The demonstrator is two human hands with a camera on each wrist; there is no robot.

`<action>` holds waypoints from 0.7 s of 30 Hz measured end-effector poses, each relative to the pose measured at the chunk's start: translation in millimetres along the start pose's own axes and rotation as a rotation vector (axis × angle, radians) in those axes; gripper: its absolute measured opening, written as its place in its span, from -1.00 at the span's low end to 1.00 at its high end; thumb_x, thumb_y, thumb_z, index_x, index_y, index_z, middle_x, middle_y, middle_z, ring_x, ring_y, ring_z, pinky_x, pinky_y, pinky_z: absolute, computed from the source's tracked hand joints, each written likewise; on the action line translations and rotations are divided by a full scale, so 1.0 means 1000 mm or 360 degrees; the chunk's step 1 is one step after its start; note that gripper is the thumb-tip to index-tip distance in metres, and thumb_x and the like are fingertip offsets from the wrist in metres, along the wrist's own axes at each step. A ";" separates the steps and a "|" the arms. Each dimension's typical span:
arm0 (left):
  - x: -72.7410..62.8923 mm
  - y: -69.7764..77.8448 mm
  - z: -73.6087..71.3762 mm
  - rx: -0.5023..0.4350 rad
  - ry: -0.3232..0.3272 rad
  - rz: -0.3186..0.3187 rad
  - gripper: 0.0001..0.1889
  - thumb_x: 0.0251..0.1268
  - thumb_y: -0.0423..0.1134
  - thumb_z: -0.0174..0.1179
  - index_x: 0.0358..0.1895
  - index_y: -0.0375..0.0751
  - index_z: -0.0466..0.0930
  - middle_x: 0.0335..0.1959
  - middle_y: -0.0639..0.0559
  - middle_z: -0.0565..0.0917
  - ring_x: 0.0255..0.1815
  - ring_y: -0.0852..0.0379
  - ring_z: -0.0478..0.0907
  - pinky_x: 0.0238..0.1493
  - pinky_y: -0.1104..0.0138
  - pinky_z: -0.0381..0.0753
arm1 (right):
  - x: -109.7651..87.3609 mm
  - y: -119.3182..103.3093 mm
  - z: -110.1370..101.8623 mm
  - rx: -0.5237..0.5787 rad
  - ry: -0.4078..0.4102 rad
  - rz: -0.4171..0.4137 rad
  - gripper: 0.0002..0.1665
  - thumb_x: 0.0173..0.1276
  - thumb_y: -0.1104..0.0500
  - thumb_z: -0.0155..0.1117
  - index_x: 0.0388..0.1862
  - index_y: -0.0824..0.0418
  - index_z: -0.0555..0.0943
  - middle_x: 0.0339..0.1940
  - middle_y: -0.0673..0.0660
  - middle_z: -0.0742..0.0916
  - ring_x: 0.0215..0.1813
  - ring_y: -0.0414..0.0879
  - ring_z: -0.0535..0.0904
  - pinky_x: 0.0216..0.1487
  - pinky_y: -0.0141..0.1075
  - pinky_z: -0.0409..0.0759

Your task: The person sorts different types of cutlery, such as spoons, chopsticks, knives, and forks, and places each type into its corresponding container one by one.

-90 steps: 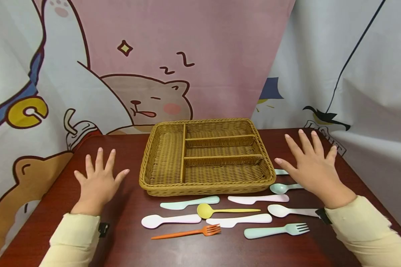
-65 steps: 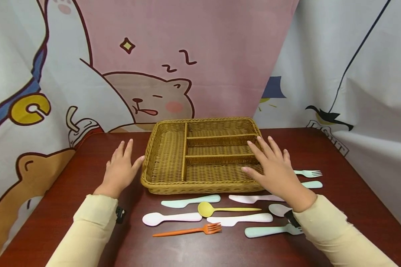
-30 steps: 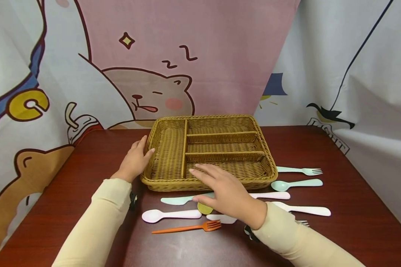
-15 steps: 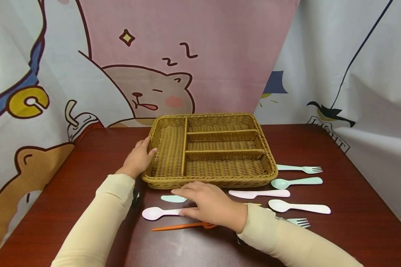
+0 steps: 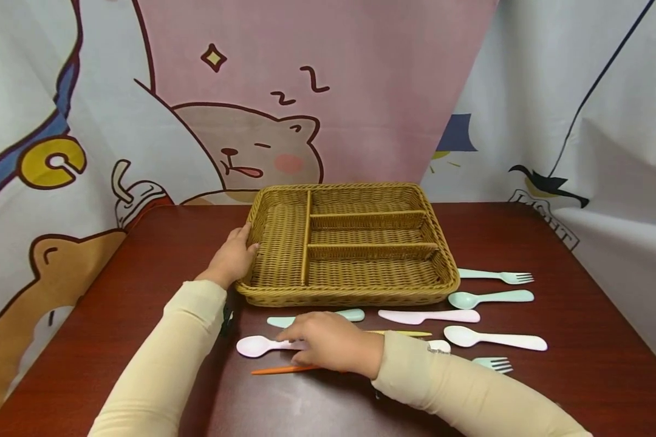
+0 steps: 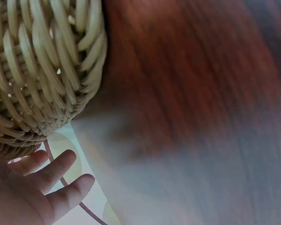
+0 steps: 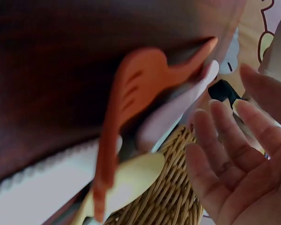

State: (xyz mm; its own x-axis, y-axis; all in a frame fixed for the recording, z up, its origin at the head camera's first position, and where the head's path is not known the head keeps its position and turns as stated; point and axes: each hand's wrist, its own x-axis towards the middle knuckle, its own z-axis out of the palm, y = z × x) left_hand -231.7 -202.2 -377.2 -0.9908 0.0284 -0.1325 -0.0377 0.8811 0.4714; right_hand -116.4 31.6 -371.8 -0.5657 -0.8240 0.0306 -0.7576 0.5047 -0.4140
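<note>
A brown wicker basket (image 5: 361,294) with compartments sits on the dark red table. At its left rim is my left hand (image 5: 232,259), thumb over the edge and fingers along the outside. In the left wrist view those fingers (image 6: 61,161) are extended and spread beside the weave. My right hand (image 5: 333,344) hovers over the cutlery, fingertips right at the handle of a pinkish-white spoon (image 5: 253,346). The right wrist view shows its thumb and fingers apart, with nothing between them. Beneath that hand lies an orange fork (image 5: 276,370), its tines hidden in the head view.
A mint knife (image 5: 354,315), yellow spoon (image 5: 412,333) and white knife (image 5: 440,346) lie around the right hand. Farther right are a pink knife (image 5: 454,315), white spoon (image 5: 516,341), mint spoon (image 5: 505,296) and two mint forks (image 5: 494,364). A printed curtain (image 5: 382,91) hangs behind the table.
Both hands have come inward from above the table's sides. The left reached the basket's left rim; the right passed over the basket, then down to the pinkish-white spoon. The cutlery lies as before.
</note>
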 end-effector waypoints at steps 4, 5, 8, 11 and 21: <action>0.000 0.000 0.001 -0.0002 -0.0015 -0.0017 -0.35 0.59 -0.18 -0.20 0.56 -0.28 -0.24 0.51 -0.35 -0.05 0.45 -0.29 0.12 0.38 -0.08 0.19 | 0.000 -0.005 0.003 -0.0067 -0.0061 0.0036 -0.58 0.08 0.11 0.52 -0.01 -0.04 0.73 -0.23 -0.14 0.73 -0.22 -0.39 0.57 -0.25 -0.48 0.53; 0.000 0.000 0.001 0.0005 -0.0017 -0.0017 -0.36 0.59 -0.19 -0.20 0.56 -0.28 -0.24 0.51 -0.35 -0.05 0.44 -0.29 0.13 0.38 -0.08 0.20 | 0.000 -0.006 0.003 -0.0095 -0.0075 0.0042 -0.58 0.08 0.11 0.52 -0.03 -0.05 0.73 -0.26 -0.15 0.72 -0.23 -0.39 0.56 -0.27 -0.47 0.53; -0.001 0.001 0.001 0.0044 -0.0027 -0.0012 -0.36 0.59 -0.19 -0.21 0.56 -0.29 -0.25 0.50 -0.36 -0.04 0.43 -0.29 0.17 0.35 -0.08 0.24 | -0.003 -0.010 0.003 -0.0181 -0.0104 0.0051 -0.60 0.08 0.12 0.52 -0.04 -0.07 0.74 -0.26 -0.17 0.71 -0.23 -0.39 0.57 -0.27 -0.46 0.55; -0.002 0.003 0.001 0.0078 -0.0035 -0.0007 -0.36 0.59 -0.20 -0.23 0.55 -0.30 -0.26 0.49 -0.38 -0.04 0.40 -0.30 0.21 0.33 -0.07 0.28 | -0.007 -0.011 0.004 -0.0284 -0.0108 0.0020 -0.63 0.10 0.13 0.51 -0.06 -0.07 0.75 -0.24 -0.18 0.72 -0.18 -0.37 0.60 -0.22 -0.45 0.58; -0.003 0.004 0.000 0.0073 -0.0038 -0.0027 -0.36 0.60 -0.20 -0.25 0.56 -0.26 -0.30 0.47 -0.40 -0.03 0.34 -0.32 0.29 0.28 -0.07 0.35 | -0.014 -0.009 0.006 -0.0463 -0.0040 -0.0094 -0.75 0.07 0.23 0.47 -0.28 -0.11 0.77 -0.45 -0.16 0.67 -0.29 -0.31 0.60 -0.40 -0.47 0.51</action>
State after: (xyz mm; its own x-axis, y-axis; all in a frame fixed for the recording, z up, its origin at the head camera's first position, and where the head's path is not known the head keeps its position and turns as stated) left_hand -229.0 -198.8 -374.6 -0.9866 0.0243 -0.1611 -0.0478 0.9022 0.4287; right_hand -99.3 37.4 -374.5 -0.5124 -0.8584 0.0231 -0.8525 0.5053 -0.1338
